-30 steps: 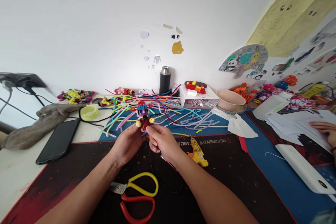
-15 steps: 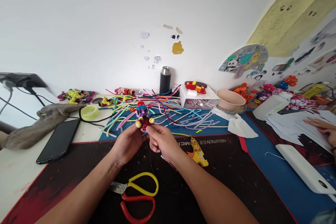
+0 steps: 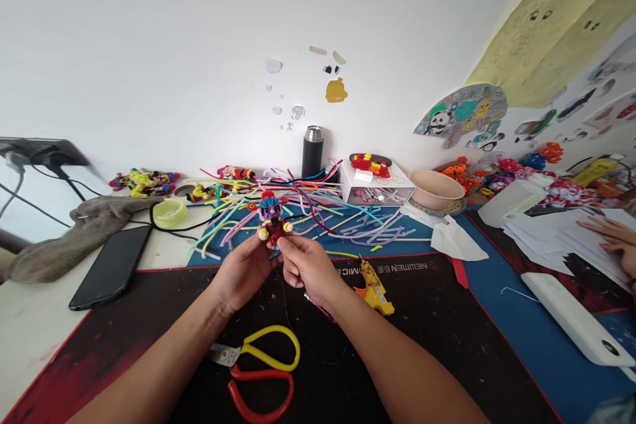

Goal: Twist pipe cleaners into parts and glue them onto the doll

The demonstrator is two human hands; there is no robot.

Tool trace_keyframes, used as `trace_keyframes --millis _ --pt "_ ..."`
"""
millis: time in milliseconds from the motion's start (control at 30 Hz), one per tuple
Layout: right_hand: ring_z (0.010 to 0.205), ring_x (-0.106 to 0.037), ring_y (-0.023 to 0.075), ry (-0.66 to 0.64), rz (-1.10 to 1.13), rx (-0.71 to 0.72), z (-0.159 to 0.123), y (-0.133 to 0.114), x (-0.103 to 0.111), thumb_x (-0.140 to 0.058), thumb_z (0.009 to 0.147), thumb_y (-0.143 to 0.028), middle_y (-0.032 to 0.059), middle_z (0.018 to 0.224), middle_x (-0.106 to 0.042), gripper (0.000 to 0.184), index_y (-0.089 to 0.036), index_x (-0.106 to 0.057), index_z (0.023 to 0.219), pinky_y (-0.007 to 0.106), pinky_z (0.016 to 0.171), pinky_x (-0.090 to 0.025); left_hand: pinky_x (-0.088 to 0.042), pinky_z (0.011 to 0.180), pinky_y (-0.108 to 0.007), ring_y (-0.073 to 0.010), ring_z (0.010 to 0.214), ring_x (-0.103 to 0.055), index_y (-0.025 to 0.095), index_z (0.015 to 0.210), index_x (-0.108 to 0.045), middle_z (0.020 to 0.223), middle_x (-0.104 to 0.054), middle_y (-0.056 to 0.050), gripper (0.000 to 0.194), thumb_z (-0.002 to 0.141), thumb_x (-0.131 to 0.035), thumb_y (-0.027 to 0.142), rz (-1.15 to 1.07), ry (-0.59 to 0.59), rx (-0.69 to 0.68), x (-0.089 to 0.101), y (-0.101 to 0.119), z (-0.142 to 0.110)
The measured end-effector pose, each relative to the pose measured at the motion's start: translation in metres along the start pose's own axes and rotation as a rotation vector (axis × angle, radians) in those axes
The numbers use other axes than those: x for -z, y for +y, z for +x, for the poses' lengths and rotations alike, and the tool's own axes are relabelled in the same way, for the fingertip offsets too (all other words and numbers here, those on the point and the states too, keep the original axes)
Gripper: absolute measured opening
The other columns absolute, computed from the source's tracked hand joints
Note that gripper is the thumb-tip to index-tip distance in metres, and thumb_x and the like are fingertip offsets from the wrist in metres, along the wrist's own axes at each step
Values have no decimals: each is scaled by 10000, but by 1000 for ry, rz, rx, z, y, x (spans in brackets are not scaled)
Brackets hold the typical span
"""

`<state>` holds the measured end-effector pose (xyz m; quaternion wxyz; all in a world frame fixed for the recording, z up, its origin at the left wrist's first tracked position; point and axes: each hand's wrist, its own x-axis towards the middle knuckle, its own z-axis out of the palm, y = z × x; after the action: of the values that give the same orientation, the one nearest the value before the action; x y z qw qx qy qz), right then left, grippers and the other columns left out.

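A small pipe-cleaner figure (image 3: 271,219), red, blue and purple with yellow ends, is held upright above the black desk mat (image 3: 447,318). My left hand (image 3: 242,271) pinches its lower part from the left. From the right, my right hand (image 3: 307,267) pinches the same lower part with thumb and forefinger. Both hands are closed on the figure. Behind them a heap of loose coloured pipe cleaners (image 3: 318,212) spreads over the desk.
Yellow and red scissors (image 3: 261,368) lie between my forearms. A yellow glue gun (image 3: 373,286) sits right of my right hand. A black phone (image 3: 110,266) and grey cloth (image 3: 69,238) lie left. Another person's hand (image 3: 616,242) rests on papers (image 3: 551,232) at far right, near a white box (image 3: 576,319).
My hands and the figure have hardly moved. The other person's hand at the far right has shifted slightly upward on the papers.
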<state>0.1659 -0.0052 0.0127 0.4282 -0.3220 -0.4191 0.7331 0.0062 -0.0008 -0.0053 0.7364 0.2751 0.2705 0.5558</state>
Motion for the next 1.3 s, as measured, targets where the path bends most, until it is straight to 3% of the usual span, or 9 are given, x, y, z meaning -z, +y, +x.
trace_keyframes --millis 467,867,1300 --pt "392 -334 65 -24 11 -4 0 0 1 -872 793 -727 -134 498 -375 605 -160 -760 971 253 406 -171 -633 956 -422 -289 1044 -762 186 1043 -839 1160 -829 -110 203 953 -830 367 -3 4 26 1 2 -1" --pt "400 -352 71 -31 -6 -18 -2 -3 0 -860 818 -716 -125 501 -386 607 -147 -783 1015 251 411 -171 -640 961 -404 -300 1080 -758 179 1063 -857 1156 -835 -111 331 878 -917 447 20 20 24 -1 1 -1" --pt "399 -310 65 -36 29 -5 -1 -2 -1 -884 795 -704 -134 480 -370 568 -168 -750 927 244 395 -185 -642 992 -431 -328 1128 -758 189 1111 -851 1228 -830 -109 420 852 -940 507 50 -15 -7 -4 -1 -2"
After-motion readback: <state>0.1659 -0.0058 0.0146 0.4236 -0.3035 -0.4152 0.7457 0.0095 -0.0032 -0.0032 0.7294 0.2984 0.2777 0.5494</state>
